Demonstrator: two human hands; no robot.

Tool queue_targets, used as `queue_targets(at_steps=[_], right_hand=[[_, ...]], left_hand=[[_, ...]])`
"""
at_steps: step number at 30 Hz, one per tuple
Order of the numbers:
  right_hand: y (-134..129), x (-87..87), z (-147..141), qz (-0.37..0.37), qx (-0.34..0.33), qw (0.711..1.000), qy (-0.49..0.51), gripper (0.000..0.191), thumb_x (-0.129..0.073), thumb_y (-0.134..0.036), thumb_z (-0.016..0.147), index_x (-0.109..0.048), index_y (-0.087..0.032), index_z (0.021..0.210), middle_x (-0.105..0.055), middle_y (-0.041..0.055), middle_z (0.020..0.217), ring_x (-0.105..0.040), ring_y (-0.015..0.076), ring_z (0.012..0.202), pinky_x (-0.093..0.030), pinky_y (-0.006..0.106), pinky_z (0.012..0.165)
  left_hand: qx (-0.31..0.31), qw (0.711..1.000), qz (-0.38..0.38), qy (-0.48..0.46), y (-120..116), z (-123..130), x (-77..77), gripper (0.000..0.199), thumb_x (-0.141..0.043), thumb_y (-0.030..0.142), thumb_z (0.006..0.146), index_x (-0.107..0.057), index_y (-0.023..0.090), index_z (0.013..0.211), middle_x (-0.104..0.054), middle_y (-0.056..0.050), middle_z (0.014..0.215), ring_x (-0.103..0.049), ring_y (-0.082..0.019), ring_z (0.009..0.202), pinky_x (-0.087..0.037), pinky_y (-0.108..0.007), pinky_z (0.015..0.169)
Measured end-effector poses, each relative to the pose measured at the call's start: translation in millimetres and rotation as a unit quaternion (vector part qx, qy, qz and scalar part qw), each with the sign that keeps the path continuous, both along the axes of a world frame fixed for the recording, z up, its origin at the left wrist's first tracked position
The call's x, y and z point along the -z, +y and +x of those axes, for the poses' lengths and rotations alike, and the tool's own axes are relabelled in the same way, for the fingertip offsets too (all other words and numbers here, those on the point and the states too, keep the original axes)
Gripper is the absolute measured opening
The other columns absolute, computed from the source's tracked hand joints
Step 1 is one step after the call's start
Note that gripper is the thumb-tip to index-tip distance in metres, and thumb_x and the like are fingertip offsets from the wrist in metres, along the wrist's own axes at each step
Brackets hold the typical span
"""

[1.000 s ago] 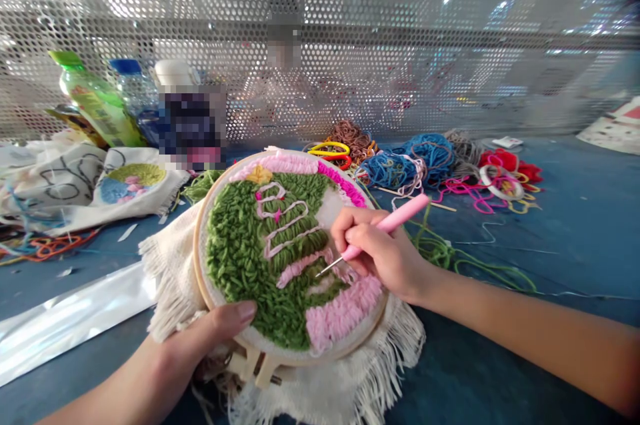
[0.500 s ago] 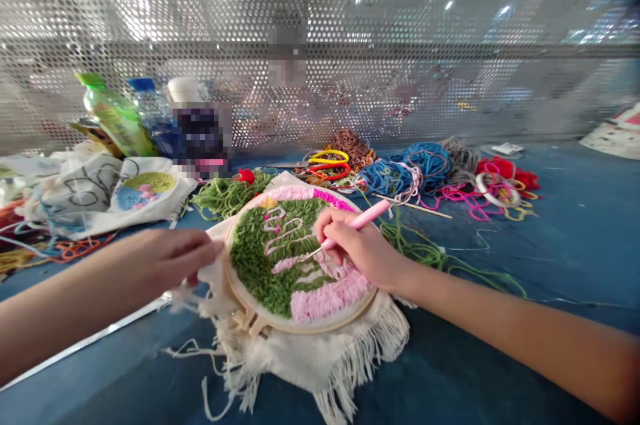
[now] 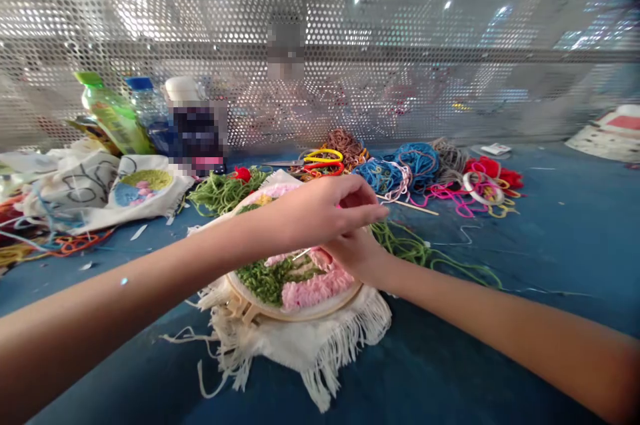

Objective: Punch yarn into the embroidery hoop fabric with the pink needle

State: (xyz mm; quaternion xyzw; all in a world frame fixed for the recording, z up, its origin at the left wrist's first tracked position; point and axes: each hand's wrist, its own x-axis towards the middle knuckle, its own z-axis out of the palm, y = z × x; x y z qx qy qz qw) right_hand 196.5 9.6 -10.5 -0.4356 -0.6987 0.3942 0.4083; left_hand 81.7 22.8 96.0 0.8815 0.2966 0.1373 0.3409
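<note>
An embroidery hoop stretches white fringed cloth bearing looped green and pink yarn. Low over its right side, my right hand is closed around a punch needle, whose thin metal shaft slants down to the stitching. Its pink handle is hidden now. My left hand crosses above the right one, its fingers curled towards the thumb near where the handle's upper end would be. Whatever those fingers pinch is out of sight. The left forearm covers much of the hoop's upper part.
Green yarn, scissors, blue yarn and a white ring lie behind the hoop. Left are bottles and another stitched cloth. A perforated metal screen rises behind the blue table.
My left hand has left the hoop's left edge and swung right, over my right hand. The right hand still grips the punch needle at nearly the same place.
</note>
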Motion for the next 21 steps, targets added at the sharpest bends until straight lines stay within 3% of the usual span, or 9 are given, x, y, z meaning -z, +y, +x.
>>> queue_targets(at_steps=[4, 9, 14, 18, 21], right_hand=[[-4, -2.4, 0, -0.036, 0.053, 0.998, 0.011, 0.026, -0.056, -0.033, 0.082, -0.047, -0.021, 0.06, -0.042, -0.0019, 0.051, -0.041, 0.0128, 0.049, -0.031, 0.027, 0.044], [-6, -7.7, -3, -0.087, -0.024, 0.991, 0.096, 0.022, -0.048, -0.029, 0.078, -0.046, -0.021, 0.058, -0.042, -0.0045, 0.047, -0.041, 0.0098, 0.044, -0.032, 0.023, 0.042], [-7, -10.7, -4, -0.101, -0.017, 0.988, 0.112, 0.019, -0.047, -0.023, 0.074, -0.046, -0.02, 0.056, -0.041, -0.0057, 0.045, -0.038, 0.008, 0.042, -0.03, 0.021, 0.04], [-5, -5.3, -1, -0.094, -0.036, 0.985, 0.142, 0.016, -0.047, -0.022, 0.077, -0.048, -0.02, 0.061, -0.04, -0.0066, 0.047, -0.038, 0.0077, 0.041, -0.033, 0.02, 0.04], [-3, 0.5, 0, -0.088, -0.062, 0.983, 0.149, 0.015, -0.045, -0.025, 0.083, -0.048, -0.021, 0.069, -0.04, -0.0071, 0.05, -0.037, 0.0078, 0.042, -0.034, 0.021, 0.04]], left_hand=[[-0.005, 1.0, -0.024, -0.014, 2, 12, -3.7, 0.014, -0.056, 0.027, 0.089, -0.063, 0.018, 0.081, -0.066, 0.001, 0.072, -0.062, -0.013, 0.067, -0.044, -0.023, 0.062], [-0.012, 0.994, -0.064, -0.089, 7, 18, -4.0, 0.018, -0.055, 0.027, 0.09, -0.059, 0.018, 0.075, -0.052, 0.003, 0.057, -0.047, -0.009, 0.047, -0.038, -0.024, 0.049], [0.012, 0.985, -0.092, -0.144, 7, 19, -2.7, 0.014, -0.053, 0.026, 0.091, -0.062, 0.017, 0.084, -0.068, -0.003, 0.077, -0.05, -0.009, 0.052, -0.04, -0.024, 0.052], [-0.041, 0.995, 0.003, -0.086, 1, -8, -8.7, 0.033, -0.053, 0.039, 0.091, -0.064, 0.02, 0.116, -0.073, -0.004, 0.094, -0.063, -0.015, 0.076, -0.046, -0.026, 0.066], [-0.086, 0.992, 0.095, -0.02, -1, -34, -11.5, 0.036, -0.052, 0.045, 0.092, -0.066, 0.025, 0.118, -0.072, -0.003, 0.109, -0.065, -0.018, 0.091, -0.045, -0.026, 0.074]])
